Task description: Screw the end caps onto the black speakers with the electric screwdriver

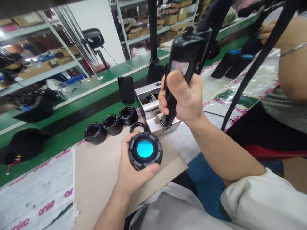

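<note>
1. Your left hand (131, 163) curls around the round black housing (145, 162), over the brown board (96, 172). Its blue glass (145, 149) faces up. Best hold it by the rim, fingers off the glass.
2. Your right hand (184, 95) is wrapped around the power screwdriver (184, 52), tip down at the front of the silver screw feeder (153, 106). I can't tell if the tip has a screw.
3. The tool leans a bit; a straight, gentle push should work better.
4. Mind the three black rings (115, 129) nearby.
</note>
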A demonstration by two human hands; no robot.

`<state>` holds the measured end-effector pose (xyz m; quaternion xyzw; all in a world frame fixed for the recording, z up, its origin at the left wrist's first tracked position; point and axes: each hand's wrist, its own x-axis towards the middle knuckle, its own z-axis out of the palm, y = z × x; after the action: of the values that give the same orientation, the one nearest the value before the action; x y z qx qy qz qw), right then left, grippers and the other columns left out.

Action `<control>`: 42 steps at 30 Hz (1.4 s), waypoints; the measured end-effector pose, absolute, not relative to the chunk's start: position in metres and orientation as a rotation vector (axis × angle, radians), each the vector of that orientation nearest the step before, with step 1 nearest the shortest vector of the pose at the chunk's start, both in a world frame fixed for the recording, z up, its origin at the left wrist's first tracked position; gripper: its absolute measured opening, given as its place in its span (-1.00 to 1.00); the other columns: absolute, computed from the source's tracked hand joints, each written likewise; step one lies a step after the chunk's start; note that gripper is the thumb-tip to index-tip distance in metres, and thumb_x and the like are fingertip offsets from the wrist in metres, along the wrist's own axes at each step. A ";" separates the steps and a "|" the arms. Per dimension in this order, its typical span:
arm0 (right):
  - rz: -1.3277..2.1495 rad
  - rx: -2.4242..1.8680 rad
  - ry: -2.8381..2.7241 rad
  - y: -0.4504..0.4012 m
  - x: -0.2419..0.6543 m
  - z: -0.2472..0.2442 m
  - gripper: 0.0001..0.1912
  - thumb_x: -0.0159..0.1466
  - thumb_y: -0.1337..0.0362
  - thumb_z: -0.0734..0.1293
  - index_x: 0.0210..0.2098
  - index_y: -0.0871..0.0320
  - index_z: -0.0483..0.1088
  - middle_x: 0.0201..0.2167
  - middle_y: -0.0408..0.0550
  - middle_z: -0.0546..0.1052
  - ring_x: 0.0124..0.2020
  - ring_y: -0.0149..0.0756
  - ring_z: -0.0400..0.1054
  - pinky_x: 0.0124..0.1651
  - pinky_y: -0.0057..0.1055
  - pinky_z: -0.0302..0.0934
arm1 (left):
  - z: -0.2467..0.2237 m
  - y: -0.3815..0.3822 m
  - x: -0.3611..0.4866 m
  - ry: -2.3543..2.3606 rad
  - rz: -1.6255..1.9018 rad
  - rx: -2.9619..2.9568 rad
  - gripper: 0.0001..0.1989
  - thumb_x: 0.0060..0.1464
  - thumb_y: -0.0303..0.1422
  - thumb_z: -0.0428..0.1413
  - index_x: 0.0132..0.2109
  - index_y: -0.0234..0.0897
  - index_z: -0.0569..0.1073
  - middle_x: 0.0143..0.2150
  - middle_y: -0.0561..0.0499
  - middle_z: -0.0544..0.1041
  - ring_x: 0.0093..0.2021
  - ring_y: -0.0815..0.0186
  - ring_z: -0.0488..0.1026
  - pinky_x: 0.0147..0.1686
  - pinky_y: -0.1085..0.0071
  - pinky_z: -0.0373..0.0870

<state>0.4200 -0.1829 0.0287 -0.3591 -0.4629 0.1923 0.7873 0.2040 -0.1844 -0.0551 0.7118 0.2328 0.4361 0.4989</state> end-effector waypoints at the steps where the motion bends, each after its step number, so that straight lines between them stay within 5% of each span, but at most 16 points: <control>1: 0.432 -0.785 -1.007 -0.183 0.421 0.028 -0.24 0.27 -0.42 0.43 -0.51 0.12 0.18 -0.70 -0.20 0.26 -0.78 -0.46 0.11 -0.77 -0.45 -0.14 | -0.055 -0.184 0.204 0.570 1.055 1.721 -0.17 -0.04 0.00 0.54 0.26 -0.14 0.40 0.21 -0.13 0.60 0.13 0.07 0.67 0.09 0.24 0.59; 10: 0.519 -0.780 -1.031 -0.216 0.411 0.078 -0.32 0.14 -0.42 0.50 -0.35 0.08 0.35 -0.65 -0.30 0.33 -0.73 -0.44 0.17 -0.73 -0.38 0.10 | -0.057 -0.181 0.206 0.578 1.015 1.711 -0.17 -0.04 0.00 0.51 0.26 -0.17 0.35 0.21 -0.18 0.59 0.15 -0.03 0.65 0.12 0.11 0.59; 16: 0.704 -0.826 -1.092 -0.229 0.375 0.149 -0.22 0.36 -0.50 -0.10 -0.52 0.03 0.14 -0.73 -0.23 0.19 -0.73 -0.44 0.09 -0.67 -0.44 -0.03 | -0.054 -0.182 0.206 0.573 0.971 1.686 -0.16 -0.03 -0.06 0.51 0.28 -0.17 0.33 0.21 -0.19 0.59 0.16 -0.03 0.64 0.16 0.08 0.56; 23: 0.776 -0.731 -1.103 -0.201 0.368 0.144 -0.31 0.32 -0.39 0.39 -0.40 0.13 0.29 -0.66 -0.26 0.34 -0.71 -0.40 0.27 -0.72 -0.39 0.22 | -0.059 -0.181 0.203 0.582 0.972 1.686 -0.10 -0.08 -0.04 0.54 0.29 -0.18 0.33 0.33 -0.26 0.52 0.31 -0.14 0.54 0.31 -0.03 0.45; 27: 0.807 -0.751 -1.080 -0.196 0.367 0.136 -0.30 0.31 -0.41 0.41 -0.42 0.14 0.33 -0.68 -0.25 0.34 -0.74 -0.38 0.24 -0.75 -0.35 0.18 | -0.058 -0.182 0.203 0.589 0.959 1.662 -0.09 -0.09 -0.02 0.55 0.30 -0.18 0.33 0.34 -0.26 0.50 0.33 -0.14 0.53 0.33 -0.04 0.43; 35: 0.769 -0.688 -1.344 -0.178 0.367 0.114 -0.34 0.17 -0.38 0.53 -0.15 0.08 0.62 -0.62 -0.18 0.33 -0.64 -0.31 0.27 -0.68 -0.38 0.19 | -0.056 -0.182 0.205 0.582 0.958 1.666 -0.08 -0.12 0.03 0.55 0.26 -0.16 0.32 0.25 -0.21 0.56 0.22 -0.11 0.60 0.24 -0.03 0.52; 42: 0.798 -0.646 -1.349 -0.175 0.362 0.110 -0.31 0.15 -0.46 0.49 -0.37 0.09 0.48 -0.61 -0.16 0.33 -0.60 -0.32 0.26 -0.66 -0.36 0.21 | -0.057 -0.183 0.206 0.541 0.977 1.703 -0.12 -0.07 0.03 0.53 0.25 -0.15 0.32 0.18 -0.19 0.59 0.14 -0.07 0.65 0.17 -0.01 0.58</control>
<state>0.3623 -0.1750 0.1100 -0.2856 -0.5966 0.3529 0.6618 0.2057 -0.1826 -0.0570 0.7119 0.2259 0.4083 0.5249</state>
